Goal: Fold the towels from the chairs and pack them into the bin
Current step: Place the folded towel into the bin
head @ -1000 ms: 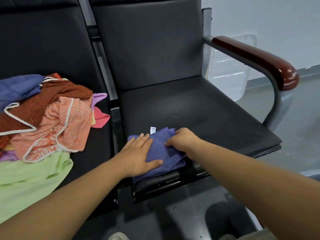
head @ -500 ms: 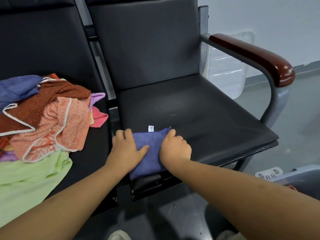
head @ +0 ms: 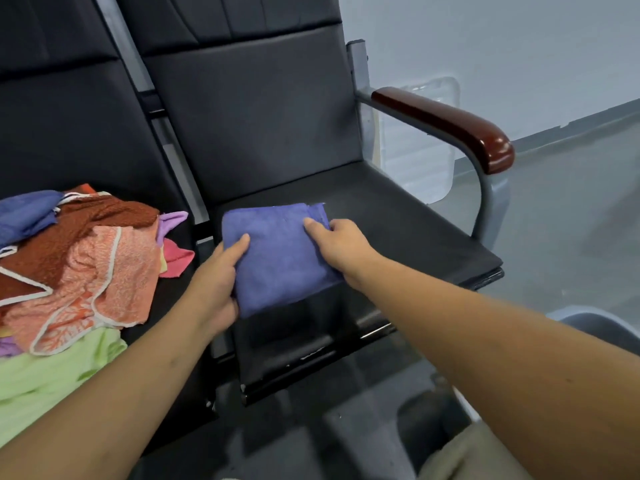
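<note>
A folded purple-blue towel (head: 280,258) is held just above the front of the right chair's black seat (head: 398,230). My left hand (head: 216,282) grips its left edge, thumb on top and fingers underneath. My right hand (head: 341,245) grips its right edge the same way, thumb lying on the cloth. A heap of unfolded towels (head: 79,258) in brown, orange, pink, lilac, blue and light green covers the left chair's seat. The grey rim of the bin (head: 599,327) shows at the right edge, below my right forearm.
The right chair has a dark red wooden armrest (head: 446,126) on a grey metal frame. A clear plastic lid (head: 419,143) leans on the wall behind it. Grey floor (head: 571,220) lies to the right. A trouser leg (head: 478,455) shows at the bottom.
The folded towel was pressed flat on the seat's front edge under both hands. Now both hands grip its sides and it is lifted off the seat.
</note>
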Action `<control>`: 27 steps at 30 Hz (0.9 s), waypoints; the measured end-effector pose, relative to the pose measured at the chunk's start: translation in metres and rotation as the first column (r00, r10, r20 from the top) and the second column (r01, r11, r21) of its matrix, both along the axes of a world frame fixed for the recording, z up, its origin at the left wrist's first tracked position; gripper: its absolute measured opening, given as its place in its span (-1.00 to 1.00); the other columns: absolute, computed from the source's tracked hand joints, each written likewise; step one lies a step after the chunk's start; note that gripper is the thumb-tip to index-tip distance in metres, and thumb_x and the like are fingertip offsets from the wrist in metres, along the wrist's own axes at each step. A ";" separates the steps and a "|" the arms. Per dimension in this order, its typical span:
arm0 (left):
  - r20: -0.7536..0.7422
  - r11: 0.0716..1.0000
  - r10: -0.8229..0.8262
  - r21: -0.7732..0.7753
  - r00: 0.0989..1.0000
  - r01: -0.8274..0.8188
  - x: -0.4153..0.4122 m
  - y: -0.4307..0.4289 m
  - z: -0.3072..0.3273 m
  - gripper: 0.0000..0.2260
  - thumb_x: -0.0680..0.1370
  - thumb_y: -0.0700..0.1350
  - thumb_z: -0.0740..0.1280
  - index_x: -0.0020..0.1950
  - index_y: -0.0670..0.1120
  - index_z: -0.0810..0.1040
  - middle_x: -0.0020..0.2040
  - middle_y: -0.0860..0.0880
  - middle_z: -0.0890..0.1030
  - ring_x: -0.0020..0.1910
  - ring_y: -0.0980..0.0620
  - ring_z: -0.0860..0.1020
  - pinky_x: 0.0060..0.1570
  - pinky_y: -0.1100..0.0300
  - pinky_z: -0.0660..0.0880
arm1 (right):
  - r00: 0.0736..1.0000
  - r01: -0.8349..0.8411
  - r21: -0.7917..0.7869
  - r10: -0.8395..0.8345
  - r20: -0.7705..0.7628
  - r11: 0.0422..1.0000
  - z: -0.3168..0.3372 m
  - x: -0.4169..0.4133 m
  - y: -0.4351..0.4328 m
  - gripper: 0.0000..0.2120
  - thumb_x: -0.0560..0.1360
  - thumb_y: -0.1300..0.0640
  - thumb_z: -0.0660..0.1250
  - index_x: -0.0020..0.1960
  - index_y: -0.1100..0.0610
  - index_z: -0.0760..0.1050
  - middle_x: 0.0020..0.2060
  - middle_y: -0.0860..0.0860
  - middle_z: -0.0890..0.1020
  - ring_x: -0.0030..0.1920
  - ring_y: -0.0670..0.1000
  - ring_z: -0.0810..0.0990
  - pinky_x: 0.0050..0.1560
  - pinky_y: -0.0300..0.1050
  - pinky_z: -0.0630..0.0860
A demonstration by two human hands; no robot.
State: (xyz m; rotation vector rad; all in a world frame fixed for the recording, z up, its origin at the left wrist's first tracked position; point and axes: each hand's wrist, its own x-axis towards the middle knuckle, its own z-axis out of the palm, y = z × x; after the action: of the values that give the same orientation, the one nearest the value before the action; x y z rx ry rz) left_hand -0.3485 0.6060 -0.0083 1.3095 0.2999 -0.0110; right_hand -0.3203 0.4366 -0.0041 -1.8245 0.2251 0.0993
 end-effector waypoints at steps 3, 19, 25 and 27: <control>0.000 0.992 -0.107 -0.067 0.994 0.107 0.005 -0.034 0.012 -0.78 0.67 -0.04 0.22 0.28 0.00 0.54 0.05 0.00 0.72 -0.04 0.10 0.70 -0.26 0.24 0.61 | 0.988 0.080 -0.082 -0.068 0.137 0.993 0.026 -0.004 -0.045 -0.63 0.59 -0.03 0.32 -0.28 0.19 0.42 -0.37 0.03 0.47 -0.38 -0.06 0.42 -0.43 -0.31 0.34; -0.308 0.299 -0.864 0.321 0.398 0.898 -0.030 -0.370 -0.042 -0.76 0.53 -0.30 0.34 0.18 -0.13 0.52 0.11 -0.16 0.66 0.01 -0.10 0.65 -0.17 0.09 0.58 | 0.622 0.780 0.106 -0.783 -0.028 0.616 -0.080 -0.196 -0.337 -0.79 0.62 0.09 0.29 -0.05 0.23 0.54 -0.20 0.09 0.62 -0.23 0.02 0.55 -0.25 -0.11 0.47; -0.452 -0.058 -0.874 0.458 0.177 0.887 -0.076 -0.455 -0.106 -0.59 0.31 -0.04 0.51 0.10 -0.05 0.50 0.01 -0.06 0.66 0.00 -0.03 0.65 0.00 0.01 0.61 | 0.428 0.904 0.096 -0.886 -0.178 0.417 -0.154 -0.275 -0.378 -0.83 0.62 0.06 0.29 0.01 0.16 0.57 -0.09 0.08 0.69 -0.11 0.07 0.66 -0.10 0.01 0.60; -0.488 -0.175 -0.869 0.450 0.077 0.876 -0.090 -0.469 -0.133 -0.56 0.27 0.02 0.51 0.07 -0.03 0.49 -0.04 0.01 0.65 -0.07 0.09 0.63 -0.02 0.16 0.60 | 0.374 0.927 0.061 -0.903 -0.213 0.369 -0.179 -0.296 -0.381 -0.82 0.62 0.08 0.29 -0.02 0.18 0.55 -0.12 0.09 0.68 -0.16 0.05 0.62 -0.17 -0.07 0.53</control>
State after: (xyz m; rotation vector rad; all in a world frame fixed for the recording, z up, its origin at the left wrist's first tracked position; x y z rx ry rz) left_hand -0.4385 0.1374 -0.1408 2.0392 -0.8501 -1.3075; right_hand -0.6167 0.0557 -0.1831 -1.2635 1.3019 -0.5503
